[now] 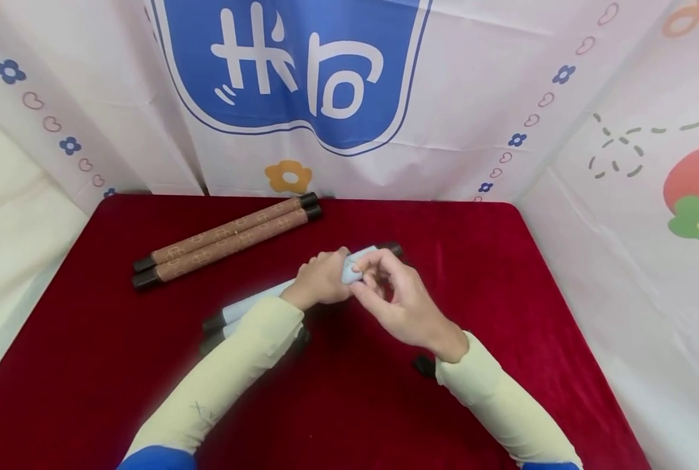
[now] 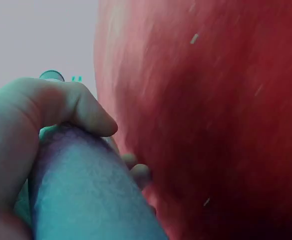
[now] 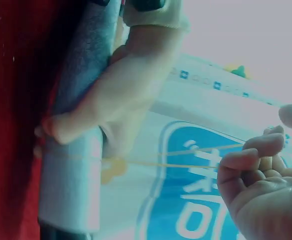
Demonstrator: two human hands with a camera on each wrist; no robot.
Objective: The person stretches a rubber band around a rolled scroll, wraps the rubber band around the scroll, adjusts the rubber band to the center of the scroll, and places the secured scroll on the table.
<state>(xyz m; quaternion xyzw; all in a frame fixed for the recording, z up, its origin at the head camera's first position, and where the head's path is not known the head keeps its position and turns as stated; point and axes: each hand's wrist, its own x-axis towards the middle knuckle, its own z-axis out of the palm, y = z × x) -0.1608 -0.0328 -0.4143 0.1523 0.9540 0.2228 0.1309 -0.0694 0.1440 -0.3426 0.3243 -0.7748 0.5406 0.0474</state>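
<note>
Two light blue rolls (image 1: 258,301) with black ends lie side by side, held in the left hand (image 1: 324,277), whose fingers wrap round them near their far right end. In the left wrist view the thumb lies across a blue roll (image 2: 93,185). A thin yellowish rubber band (image 3: 185,165) circles the roll just beyond the left hand in the right wrist view. Curled fingers of the right hand (image 1: 406,303) hook the band and pull it out, away from the rolls. How the band runs on the far side is hidden.
Two brown patterned rolls (image 1: 232,238) with black ends lie side by side at the back left of the red cloth-covered table (image 1: 502,294). A white printed curtain (image 1: 461,78) stands behind and at both sides.
</note>
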